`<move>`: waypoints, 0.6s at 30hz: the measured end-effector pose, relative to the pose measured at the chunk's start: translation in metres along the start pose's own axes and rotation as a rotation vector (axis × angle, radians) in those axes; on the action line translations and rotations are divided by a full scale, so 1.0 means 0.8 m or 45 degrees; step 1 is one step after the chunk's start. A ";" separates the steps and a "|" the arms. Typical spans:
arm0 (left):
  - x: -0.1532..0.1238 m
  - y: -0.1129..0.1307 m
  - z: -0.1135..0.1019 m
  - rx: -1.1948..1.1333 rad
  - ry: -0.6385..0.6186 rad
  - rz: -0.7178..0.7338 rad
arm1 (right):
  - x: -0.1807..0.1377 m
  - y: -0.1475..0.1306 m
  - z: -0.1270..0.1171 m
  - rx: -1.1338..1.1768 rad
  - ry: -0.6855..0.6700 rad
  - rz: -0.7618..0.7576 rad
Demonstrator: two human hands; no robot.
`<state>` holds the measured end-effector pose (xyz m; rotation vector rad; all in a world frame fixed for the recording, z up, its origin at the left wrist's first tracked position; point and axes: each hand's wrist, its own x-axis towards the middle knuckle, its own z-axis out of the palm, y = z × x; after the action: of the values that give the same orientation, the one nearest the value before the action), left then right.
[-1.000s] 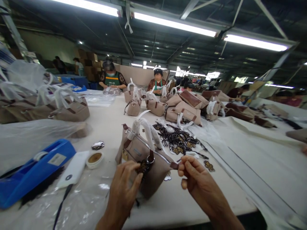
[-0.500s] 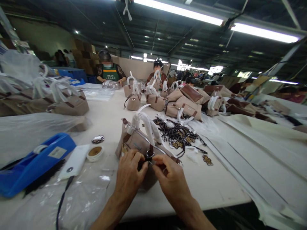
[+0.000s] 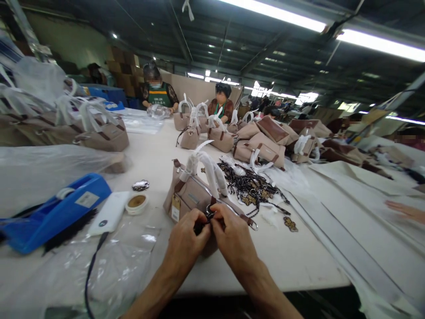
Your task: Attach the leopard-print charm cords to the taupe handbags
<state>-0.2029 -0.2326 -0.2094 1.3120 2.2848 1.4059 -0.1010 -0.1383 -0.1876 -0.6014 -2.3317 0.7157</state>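
A beige handbag (image 3: pixel 191 195) with brown trim stands on the table in front of me, its handles (image 3: pixel 215 175) wrapped in white. My left hand (image 3: pixel 186 237) is closed in a pinch at the bag's front, on something dark and small that I cannot make out. My right hand (image 3: pixel 235 232) is closed too, thumb and fingertips at the metal ring (image 3: pixel 209 210) below the handle. The two hands almost touch, and the fingers partly cover the ring. A hang tag (image 3: pixel 175 208) shows left of my left hand.
Black cords with patterned charms (image 3: pixel 250 184) lie heaped behind the bag. At left are a blue tape dispenser (image 3: pixel 63 212), a white device (image 3: pixel 109 213) with a cable and a round tub (image 3: pixel 137 204). More handbags (image 3: pixel 259 146) stand behind. Co-workers sit opposite; another person's hand (image 3: pixel 407 210) reaches in at right.
My right fingertips have moved up onto the ring, and the hands have drawn closer together. The hang tag has come into view. Another person's hand has appeared at right. The view has shifted slightly.
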 end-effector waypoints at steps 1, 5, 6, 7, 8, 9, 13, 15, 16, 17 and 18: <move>0.000 -0.001 -0.001 -0.085 -0.025 -0.010 | 0.001 0.000 0.000 0.000 -0.005 0.001; 0.004 -0.010 -0.001 -0.385 -0.105 -0.082 | 0.004 0.003 -0.004 -0.018 -0.035 -0.028; 0.006 -0.013 0.000 -0.392 -0.118 -0.067 | 0.004 0.003 -0.005 -0.025 -0.041 -0.032; 0.008 -0.015 0.001 -0.357 -0.122 -0.019 | 0.004 0.003 -0.005 -0.029 -0.041 -0.033; 0.010 -0.017 0.002 -0.287 -0.107 0.054 | 0.004 0.004 -0.006 -0.030 -0.039 -0.032; 0.012 -0.018 0.003 -0.195 -0.076 0.134 | 0.005 0.004 -0.006 -0.028 -0.037 -0.030; 0.015 -0.020 0.004 0.204 0.024 0.320 | 0.007 0.004 -0.006 0.011 -0.033 -0.011; 0.016 -0.020 0.003 0.364 0.030 0.370 | 0.007 0.005 -0.006 0.034 -0.032 0.003; 0.017 -0.020 0.003 0.422 0.030 0.405 | 0.007 0.005 -0.006 0.043 -0.035 0.009; 0.018 -0.021 0.002 0.462 0.022 0.446 | 0.008 0.005 -0.006 0.051 -0.040 0.015; 0.020 -0.021 0.002 0.486 0.007 0.488 | 0.008 0.006 -0.006 0.059 -0.047 0.023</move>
<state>-0.2218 -0.2228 -0.2186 1.9454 2.4866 1.0882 -0.1012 -0.1297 -0.1847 -0.5939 -2.3397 0.7929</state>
